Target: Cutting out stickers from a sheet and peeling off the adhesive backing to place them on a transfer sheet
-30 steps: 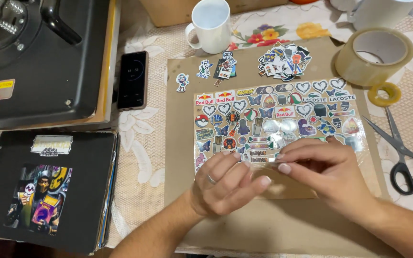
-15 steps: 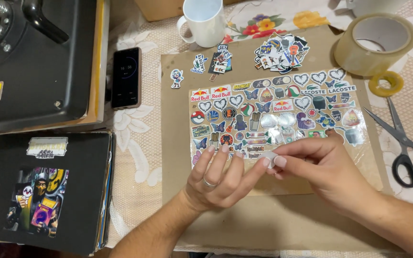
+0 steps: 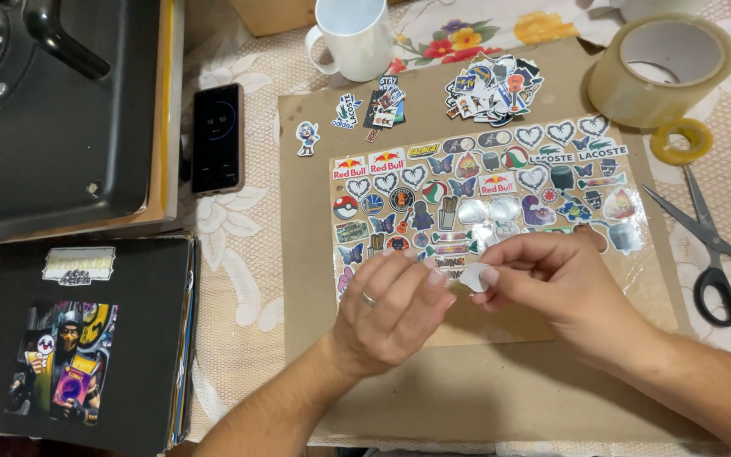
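Observation:
A glossy sheet of many small colourful stickers [image 3: 484, 182] lies on a brown cardboard board [image 3: 501, 389]. My left hand [image 3: 395, 309], with a ring on one finger, and my right hand [image 3: 552, 279] meet over the sheet's lower edge. Together they pinch a small pale sticker piece [image 3: 474, 277] between the fingertips. The hands hide the sheet's lower middle part. A loose pile of cut-out stickers [image 3: 492, 85] and a few single ones [image 3: 382, 106] lie at the board's far side.
A white mug [image 3: 353, 38] stands at the back. A big tape roll [image 3: 662, 55], a small yellow ring [image 3: 681, 140] and scissors [image 3: 708, 245] lie right. A dark phone [image 3: 217, 135], a black heat press [image 3: 44, 110] and a black album [image 3: 78, 338] sit left.
The view has shifted slightly. My two hands have drawn closer together, and a small pale sticker piece now shows pinched between their fingertips.

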